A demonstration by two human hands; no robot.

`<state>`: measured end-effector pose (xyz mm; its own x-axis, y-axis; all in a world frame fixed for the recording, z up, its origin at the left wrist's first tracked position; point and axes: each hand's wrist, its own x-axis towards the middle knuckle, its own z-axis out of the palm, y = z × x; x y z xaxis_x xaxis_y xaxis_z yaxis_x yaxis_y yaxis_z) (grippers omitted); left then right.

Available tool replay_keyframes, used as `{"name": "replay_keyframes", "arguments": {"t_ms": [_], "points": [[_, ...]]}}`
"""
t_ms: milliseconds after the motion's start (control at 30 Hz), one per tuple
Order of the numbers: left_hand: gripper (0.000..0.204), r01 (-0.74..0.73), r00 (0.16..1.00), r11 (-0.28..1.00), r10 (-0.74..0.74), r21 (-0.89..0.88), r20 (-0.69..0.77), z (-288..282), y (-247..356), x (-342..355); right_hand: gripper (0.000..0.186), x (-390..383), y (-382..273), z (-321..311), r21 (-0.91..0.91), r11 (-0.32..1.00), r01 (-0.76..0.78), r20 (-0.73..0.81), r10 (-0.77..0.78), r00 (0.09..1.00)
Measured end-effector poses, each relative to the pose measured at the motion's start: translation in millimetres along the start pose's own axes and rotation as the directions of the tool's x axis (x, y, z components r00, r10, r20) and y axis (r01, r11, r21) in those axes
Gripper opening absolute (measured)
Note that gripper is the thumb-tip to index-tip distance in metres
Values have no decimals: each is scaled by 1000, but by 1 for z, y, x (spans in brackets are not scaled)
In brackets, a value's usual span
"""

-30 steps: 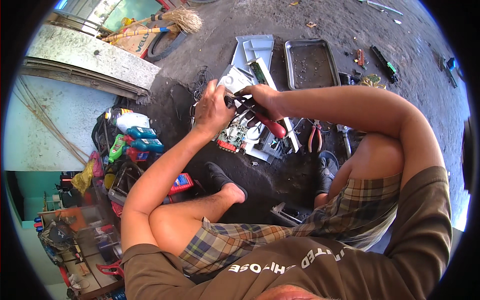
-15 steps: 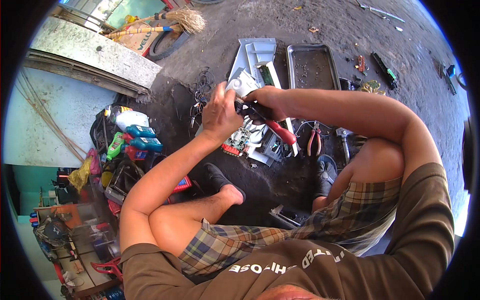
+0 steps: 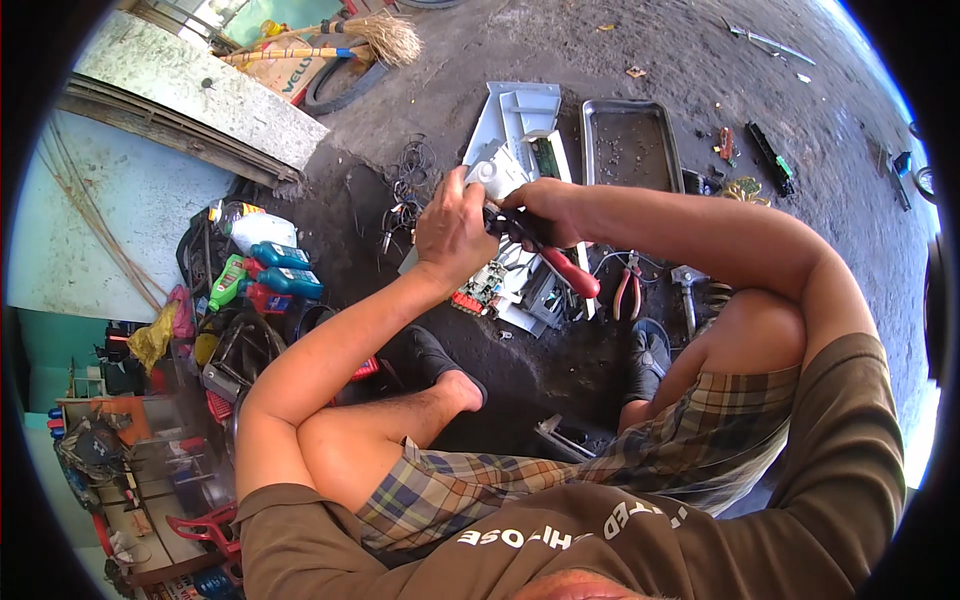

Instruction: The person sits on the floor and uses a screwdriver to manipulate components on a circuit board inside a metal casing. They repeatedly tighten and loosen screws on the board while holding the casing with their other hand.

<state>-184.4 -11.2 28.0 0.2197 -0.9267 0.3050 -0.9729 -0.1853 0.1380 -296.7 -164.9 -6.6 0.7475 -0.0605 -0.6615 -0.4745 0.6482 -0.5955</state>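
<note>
My left hand (image 3: pixel 455 232) is closed, its fingers gripping the edge of a white plastic part (image 3: pixel 496 172) with a round raised spot. Close against it, my right hand (image 3: pixel 545 208) is curled around a red-handled tool (image 3: pixel 573 274); the grip points down toward me. The tool's working end is hidden among the fingers and a small black piece (image 3: pixel 503 222) between the hands. Below them lie a circuit board (image 3: pixel 484 288) with red connectors and a dark electronic part (image 3: pixel 545 300). Beyond stands a grey plastic panel (image 3: pixel 515 108), with a green board (image 3: pixel 544 158) beside it.
A metal tray (image 3: pixel 632 140) holding bits of debris lies at the far right. Pliers (image 3: pixel 628 288) and a hammer (image 3: pixel 689 295) rest near my right knee. Tangled wires (image 3: pixel 405 185) lie left of the parts. Several bottles (image 3: pixel 285 270) stand at left, near a broom (image 3: pixel 385 40).
The whole view has shifted slightly. Both hands keep their grips on the white part and the red-handled tool, with little visible movement.
</note>
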Motion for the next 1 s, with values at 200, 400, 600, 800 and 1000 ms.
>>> {"name": "replay_keyframes", "arguments": {"t_ms": [200, 400, 600, 800, 1000], "points": [[53, 48, 998, 999, -48, -5, 33, -2, 2, 2, 19, -4, 0, 3, 18, 1000, 11, -41, -11, 999], [51, 83, 995, 997, -83, -1, 47, -3, 0, 3, 16, -5, 2, 1, 60, 998, -27, -114, 34, 993], [51, 84, 995, 996, -85, 29, 53, -5, -1, 2, 19, -17, 11, 1, -108, 991, 76, -147, -91, 985], [54, 21, 996, 999, -18, -27, 92, -11, 1, 6, 22, -10, -3, -35, -192, 975, -111, 86, 129, 988], [48, -30, 992, 999, 32, -16, 123, -18, 1, 4, 21, -19, 1, -30, -382, 923, 49, 51, -32, 998]]}}
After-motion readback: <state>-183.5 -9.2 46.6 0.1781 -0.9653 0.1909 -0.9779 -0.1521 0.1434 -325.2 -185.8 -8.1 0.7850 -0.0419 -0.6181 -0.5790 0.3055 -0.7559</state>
